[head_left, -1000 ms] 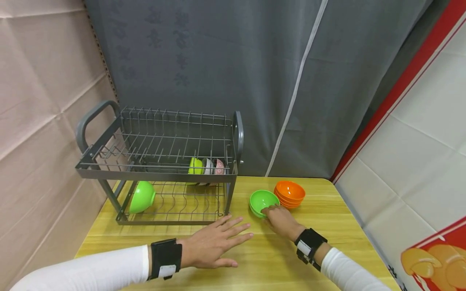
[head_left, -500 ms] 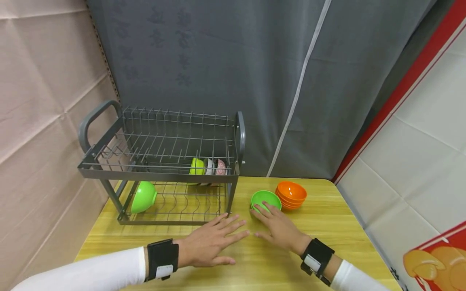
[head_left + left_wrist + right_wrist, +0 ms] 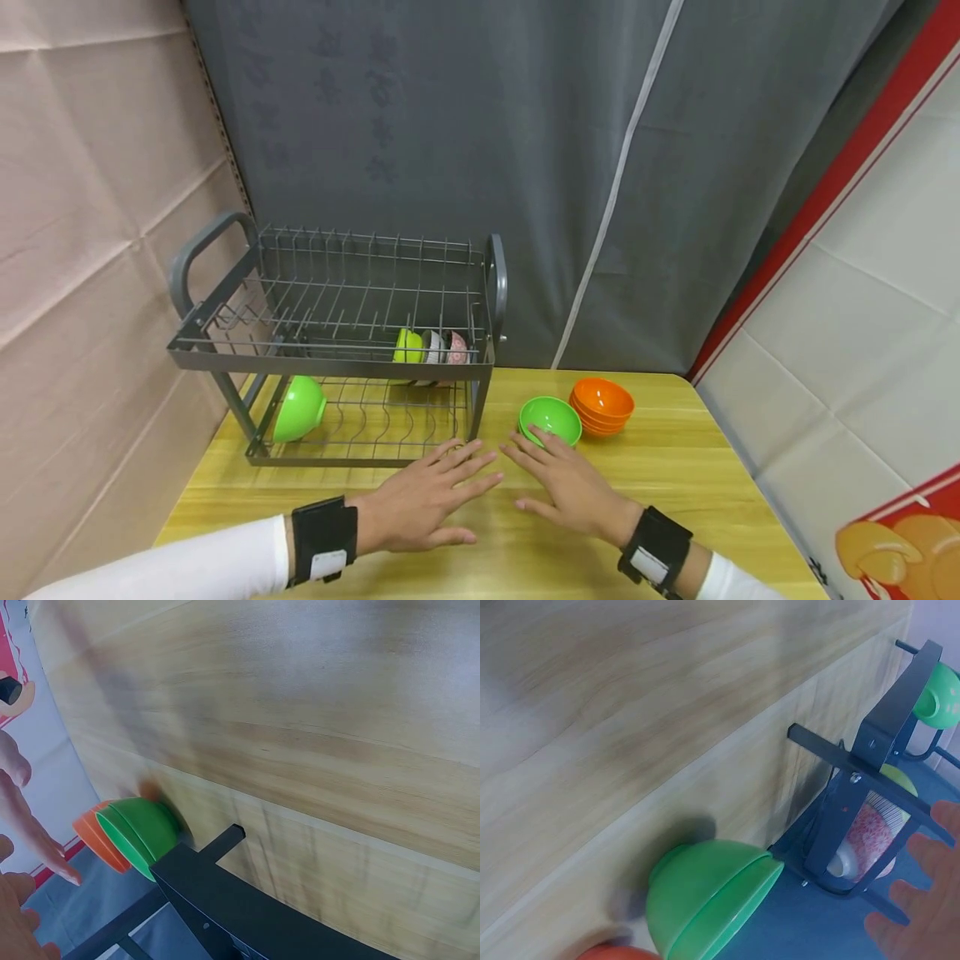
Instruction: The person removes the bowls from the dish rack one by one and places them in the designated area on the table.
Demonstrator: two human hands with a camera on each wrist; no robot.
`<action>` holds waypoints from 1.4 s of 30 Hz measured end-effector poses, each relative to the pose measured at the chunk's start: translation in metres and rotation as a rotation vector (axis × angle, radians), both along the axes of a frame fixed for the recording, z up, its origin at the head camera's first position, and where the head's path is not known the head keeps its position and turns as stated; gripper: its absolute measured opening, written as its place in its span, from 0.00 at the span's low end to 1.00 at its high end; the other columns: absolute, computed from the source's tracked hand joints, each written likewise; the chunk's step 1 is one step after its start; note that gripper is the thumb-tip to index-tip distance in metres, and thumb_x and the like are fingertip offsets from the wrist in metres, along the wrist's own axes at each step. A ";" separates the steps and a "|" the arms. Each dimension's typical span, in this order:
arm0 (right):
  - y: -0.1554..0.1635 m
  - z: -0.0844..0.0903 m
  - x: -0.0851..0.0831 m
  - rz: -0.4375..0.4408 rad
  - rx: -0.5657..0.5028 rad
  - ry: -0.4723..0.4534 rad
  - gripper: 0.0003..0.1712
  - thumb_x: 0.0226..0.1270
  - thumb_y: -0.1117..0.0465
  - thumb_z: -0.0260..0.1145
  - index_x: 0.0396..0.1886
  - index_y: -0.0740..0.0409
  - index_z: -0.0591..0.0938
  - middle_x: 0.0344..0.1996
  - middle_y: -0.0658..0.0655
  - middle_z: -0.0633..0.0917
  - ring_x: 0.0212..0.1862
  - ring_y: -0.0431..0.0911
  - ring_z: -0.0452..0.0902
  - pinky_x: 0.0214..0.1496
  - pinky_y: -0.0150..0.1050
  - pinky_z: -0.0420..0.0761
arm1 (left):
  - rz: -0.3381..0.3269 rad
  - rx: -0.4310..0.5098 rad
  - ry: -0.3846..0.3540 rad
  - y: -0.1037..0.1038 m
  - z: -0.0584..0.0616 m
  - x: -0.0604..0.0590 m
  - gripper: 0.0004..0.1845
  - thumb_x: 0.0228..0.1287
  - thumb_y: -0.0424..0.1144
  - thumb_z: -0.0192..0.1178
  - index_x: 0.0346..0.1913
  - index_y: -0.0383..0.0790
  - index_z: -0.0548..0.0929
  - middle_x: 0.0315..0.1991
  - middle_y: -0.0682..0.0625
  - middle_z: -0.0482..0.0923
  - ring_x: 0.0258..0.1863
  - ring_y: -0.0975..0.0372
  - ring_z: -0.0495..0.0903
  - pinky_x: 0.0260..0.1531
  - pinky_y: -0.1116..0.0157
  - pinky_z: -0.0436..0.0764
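Observation:
Both hands hover over the front of the table with fingers spread and nothing held. My left hand (image 3: 423, 504) is in front of the rack's right front corner. My right hand (image 3: 572, 492) is just in front of the stacked green bowls (image 3: 550, 419), its fingertips overlapping their near rim in the head view; whether they touch cannot be told. In the right wrist view the green bowls (image 3: 705, 900) are nested. Against their right side stands a stack of orange bowls (image 3: 602, 405). Another green bowl (image 3: 298, 408) stands tilted on its side at the left of the rack's lower tier.
A dark grey two-tier dish rack (image 3: 330, 367) stands on the left of the wooden table (image 3: 645, 500). Lime, white and pink bowls (image 3: 430, 347) line up on edge at its right rear. A grey curtain (image 3: 570, 183) hangs behind; a white tiled wall (image 3: 847, 333) borders the right.
My right hand has let go of the green bowls' rim and drawn back towards me and left, fingers spreading. The left hand has shifted slightly left. The bowls stay in place.

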State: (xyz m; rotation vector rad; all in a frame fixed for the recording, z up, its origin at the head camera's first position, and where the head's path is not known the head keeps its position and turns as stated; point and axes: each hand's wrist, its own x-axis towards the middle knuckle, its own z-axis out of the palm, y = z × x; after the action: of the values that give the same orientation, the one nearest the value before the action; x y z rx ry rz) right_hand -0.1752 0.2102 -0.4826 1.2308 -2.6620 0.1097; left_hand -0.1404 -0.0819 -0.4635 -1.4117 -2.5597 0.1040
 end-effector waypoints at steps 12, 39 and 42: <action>-0.008 0.004 0.008 0.013 0.016 -0.025 0.45 0.72 0.28 0.50 0.80 0.45 0.61 0.79 0.53 0.64 0.79 0.58 0.59 0.77 0.58 0.67 | 0.039 0.002 -0.004 -0.007 0.006 0.001 0.41 0.74 0.71 0.30 0.82 0.53 0.52 0.82 0.47 0.51 0.82 0.51 0.52 0.78 0.47 0.61; -0.040 0.006 0.013 0.147 -0.002 -0.020 0.47 0.72 0.27 0.48 0.83 0.41 0.53 0.79 0.56 0.64 0.79 0.59 0.59 0.77 0.58 0.66 | 0.148 0.023 -0.039 -0.040 0.019 0.002 0.41 0.74 0.71 0.33 0.82 0.52 0.52 0.83 0.46 0.48 0.81 0.49 0.53 0.78 0.47 0.60; -0.044 0.008 0.012 0.162 -0.011 -0.013 0.47 0.72 0.27 0.49 0.83 0.42 0.53 0.79 0.57 0.64 0.79 0.59 0.59 0.77 0.58 0.66 | 0.155 0.033 -0.044 -0.042 0.018 0.004 0.41 0.74 0.71 0.34 0.82 0.52 0.53 0.83 0.46 0.49 0.81 0.49 0.53 0.78 0.46 0.59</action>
State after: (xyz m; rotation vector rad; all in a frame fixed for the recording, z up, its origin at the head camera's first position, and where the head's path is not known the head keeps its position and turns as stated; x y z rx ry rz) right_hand -0.1634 0.1662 -0.4751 1.4452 -2.5655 0.1569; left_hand -0.1368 -0.1234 -0.4451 -1.2163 -2.6907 0.0555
